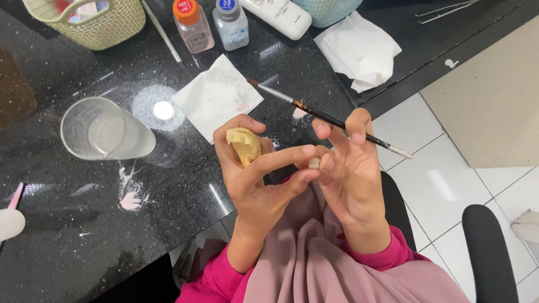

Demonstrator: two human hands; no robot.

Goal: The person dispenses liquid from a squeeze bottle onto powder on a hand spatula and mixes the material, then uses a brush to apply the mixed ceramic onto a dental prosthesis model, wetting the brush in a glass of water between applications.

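Close above my lap, my left hand [253, 181] curls shut around a yellowish dental cast [243, 145], arch facing right. My right hand [347, 173] pinches a small tooth-like piece [314, 163]; steady fingertips help. Its fingers clamp a thin brush [328, 118], long axis slanting, bristles up-left over the desk [66, 221].

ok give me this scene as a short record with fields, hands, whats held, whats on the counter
left hand: left hand grips a yellow plaster cast
right hand: right hand holds a thin paintbrush between its fingers and pinches a small pale piece
contact: the fingertips of both hands meet at the small piece
counter: black speckled counter
near the hands: clear glass, white tissue
farther back: two small bottles, woven basket, white remote
stains: pink smears beside the glass
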